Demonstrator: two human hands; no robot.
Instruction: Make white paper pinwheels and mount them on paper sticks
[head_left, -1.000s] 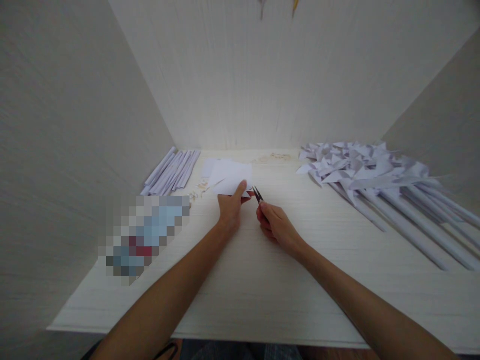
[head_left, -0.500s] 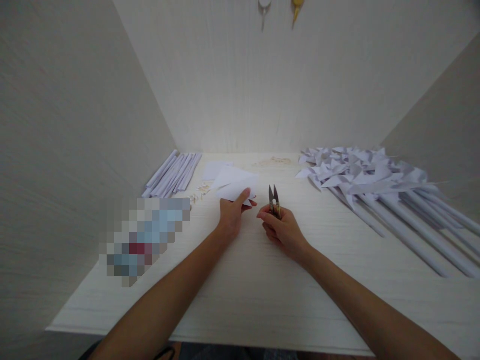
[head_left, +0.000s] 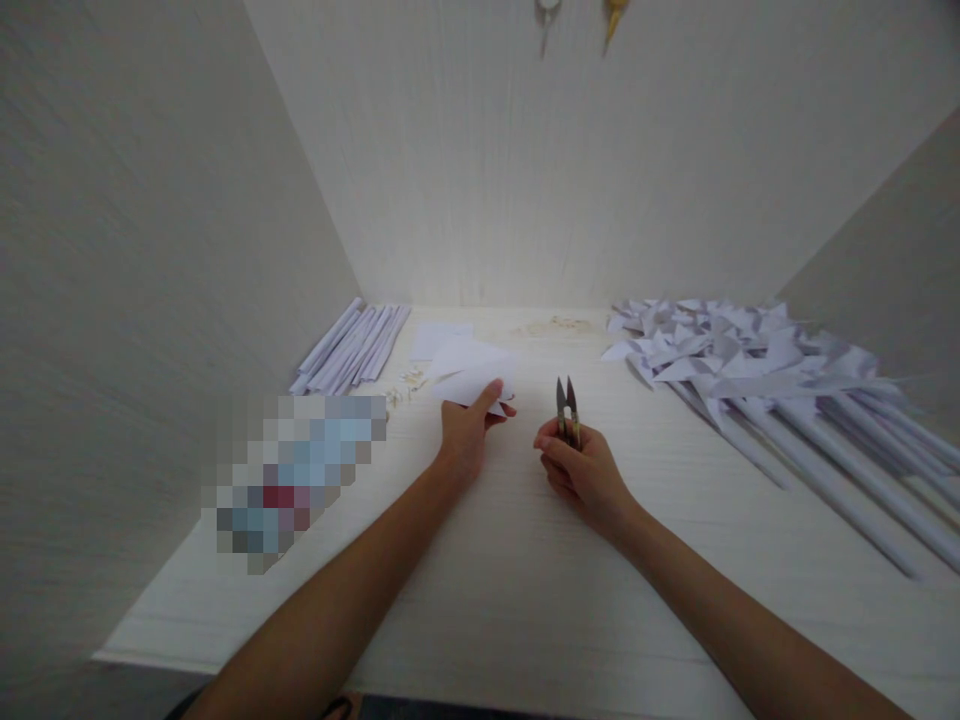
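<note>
My left hand (head_left: 471, 425) is closed on a white sheet of paper (head_left: 469, 378) with slits in it, the thumb pressing on top. Part of the paper is hidden behind the fingers. To the right, my right hand (head_left: 581, 465) wraps round a pair of thread snips (head_left: 568, 405), whose two pointed blades stand apart and face away from me. The snips and the paper do not touch. Beyond the left hand, another flat white paper (head_left: 439, 338) lies on the table.
Rolled paper sticks (head_left: 352, 347) lie at the back left, near small pale bits (head_left: 405, 384). A pixelated object (head_left: 307, 480) lies on the left of the table (head_left: 480, 600). Paper pinwheels (head_left: 750, 350) on sticks are heaped at the right. Walls enclose the back and sides.
My right hand has moved a little to the right with the snips, away from the paper. My left hand holds the paper almost unmoved. The view has shifted slightly.
</note>
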